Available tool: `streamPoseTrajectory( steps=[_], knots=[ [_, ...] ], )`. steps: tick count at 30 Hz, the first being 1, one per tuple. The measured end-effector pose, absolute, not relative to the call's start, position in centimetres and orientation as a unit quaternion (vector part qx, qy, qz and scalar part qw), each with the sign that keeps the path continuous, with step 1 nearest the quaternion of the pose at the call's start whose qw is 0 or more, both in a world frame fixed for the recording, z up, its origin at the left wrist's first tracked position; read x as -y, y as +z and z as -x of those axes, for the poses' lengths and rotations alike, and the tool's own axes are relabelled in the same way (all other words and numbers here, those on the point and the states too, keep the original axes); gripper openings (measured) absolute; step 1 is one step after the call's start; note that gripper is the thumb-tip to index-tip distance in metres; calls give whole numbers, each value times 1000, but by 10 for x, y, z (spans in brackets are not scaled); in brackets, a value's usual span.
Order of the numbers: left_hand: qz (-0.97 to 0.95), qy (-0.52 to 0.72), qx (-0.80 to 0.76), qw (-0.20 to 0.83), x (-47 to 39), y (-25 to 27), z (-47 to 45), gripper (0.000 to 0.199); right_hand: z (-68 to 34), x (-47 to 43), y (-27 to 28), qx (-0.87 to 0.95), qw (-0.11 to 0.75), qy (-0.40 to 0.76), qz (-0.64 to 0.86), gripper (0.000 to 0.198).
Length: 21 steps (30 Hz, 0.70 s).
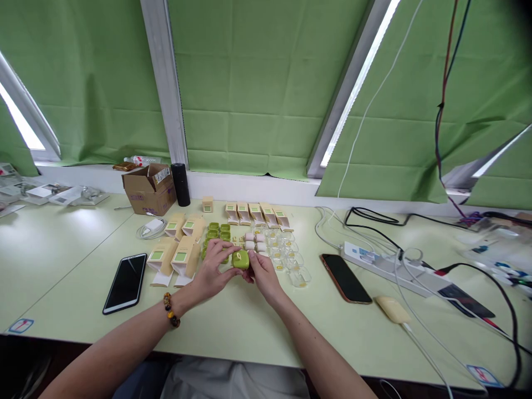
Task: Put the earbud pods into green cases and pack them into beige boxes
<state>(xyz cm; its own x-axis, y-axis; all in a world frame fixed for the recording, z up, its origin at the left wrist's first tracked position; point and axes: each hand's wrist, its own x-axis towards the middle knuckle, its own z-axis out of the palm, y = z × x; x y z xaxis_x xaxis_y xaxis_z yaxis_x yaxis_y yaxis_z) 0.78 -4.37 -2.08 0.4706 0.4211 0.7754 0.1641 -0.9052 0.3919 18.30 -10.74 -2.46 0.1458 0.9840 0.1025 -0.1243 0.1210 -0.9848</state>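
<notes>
Between my two hands is a small green square case (240, 259) with rounded corners and a pale mark on top. My left hand (214, 266) pinches its left side with thumb and fingers. From the right, my right hand (262, 274) grips it, with some fingers hidden under it. Behind my left hand stand rows of similar green cases (213, 226), partly covered by it. Pale pink pieces (254, 237) lie just beyond the held case. To their right are rows of clear plastic covers (291, 252).
Open cream cartons (185, 255) stand left, and more cartons (257, 213) line up behind. A phone (125, 282) lies left and another phone (346, 278) right, near a power strip (386, 266) with cables. A cardboard box (150, 191) and black cylinder (180, 184) stand by the wall.
</notes>
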Motion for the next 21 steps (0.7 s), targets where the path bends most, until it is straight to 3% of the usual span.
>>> streamPoseTrajectory(
  steps=[21],
  knots=[
    [-804, 472, -221, 287, 44, -20, -11, 47, -188, 109, -21, 494, 595, 450, 448, 61]
  ],
)
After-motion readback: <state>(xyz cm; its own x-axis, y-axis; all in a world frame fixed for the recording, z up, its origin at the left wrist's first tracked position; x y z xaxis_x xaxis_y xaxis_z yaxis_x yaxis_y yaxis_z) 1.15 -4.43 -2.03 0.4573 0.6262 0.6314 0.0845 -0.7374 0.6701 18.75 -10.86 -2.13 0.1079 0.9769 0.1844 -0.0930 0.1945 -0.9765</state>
